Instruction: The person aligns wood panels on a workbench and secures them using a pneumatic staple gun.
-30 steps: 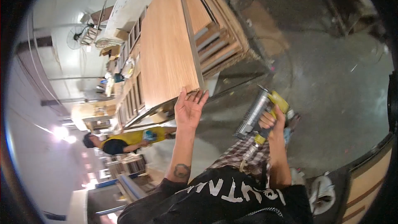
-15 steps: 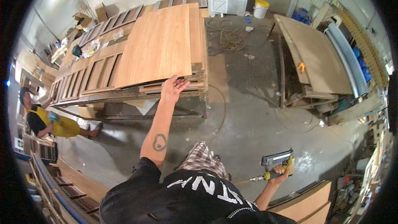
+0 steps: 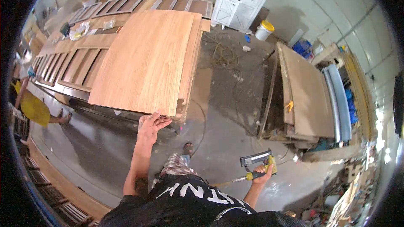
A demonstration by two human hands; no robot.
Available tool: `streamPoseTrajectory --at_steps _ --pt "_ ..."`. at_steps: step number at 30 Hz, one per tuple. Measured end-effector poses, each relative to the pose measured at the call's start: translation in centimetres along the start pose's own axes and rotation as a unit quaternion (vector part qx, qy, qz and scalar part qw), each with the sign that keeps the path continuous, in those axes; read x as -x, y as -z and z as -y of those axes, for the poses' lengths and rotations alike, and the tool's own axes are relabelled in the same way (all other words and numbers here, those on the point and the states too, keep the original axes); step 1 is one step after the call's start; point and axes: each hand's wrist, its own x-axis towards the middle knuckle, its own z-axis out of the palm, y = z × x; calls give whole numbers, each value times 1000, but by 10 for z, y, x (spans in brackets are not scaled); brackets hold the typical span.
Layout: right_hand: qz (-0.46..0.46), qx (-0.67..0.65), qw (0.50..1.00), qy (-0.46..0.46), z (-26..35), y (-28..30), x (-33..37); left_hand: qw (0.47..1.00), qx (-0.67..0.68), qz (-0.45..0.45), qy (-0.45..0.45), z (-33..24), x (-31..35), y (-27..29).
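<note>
A large light-brown wood panel (image 3: 145, 59) lies on top of a stack at the right end of the long worktable. Its near corner is pinched by my left hand (image 3: 150, 127), thumb at the edge and the other fingers curled just below it. Layers of wood (image 3: 182, 108) show under the panel's right edge. Low on the right, away from the table, my right hand (image 3: 262, 174) grips a yellow and black nail gun (image 3: 257, 159) by its handle. An air hose (image 3: 223, 183) runs from the handle's base toward my body.
Slatted wooden frames (image 3: 82, 68) cover the table's left part. A person in a yellow apron (image 3: 34, 107) stands at far left. To the right is a stand with a brown board (image 3: 309, 88). A white cabinet (image 3: 240, 2), a bucket (image 3: 264, 30) and coiled hose (image 3: 223, 54) are farther back.
The view has shifted. My left hand has gone from reaching at the panel's edge to pinching it, and the panel now covers the frame ends seen below it before. The nail gun stays in my right hand.
</note>
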Motion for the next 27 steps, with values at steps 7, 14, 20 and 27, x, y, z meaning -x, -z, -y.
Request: streamPoseTrajectory --at_steps 7,14,20,27 --pt "1 55 998 -25 -4 -93 -112 998 -39 -42 9 2 -8 -28" --pt "60 96 989 -90 -19 -165 -233 984 -113 -128 40 -3 5 -48" --pt "146 176 959 -168 -42 -241 -367 990 -67 -115 34 -10 -10 -62" --pt "412 578 693 -130 -155 -452 -530 940 -112 -320 39 -5 -2 -96"
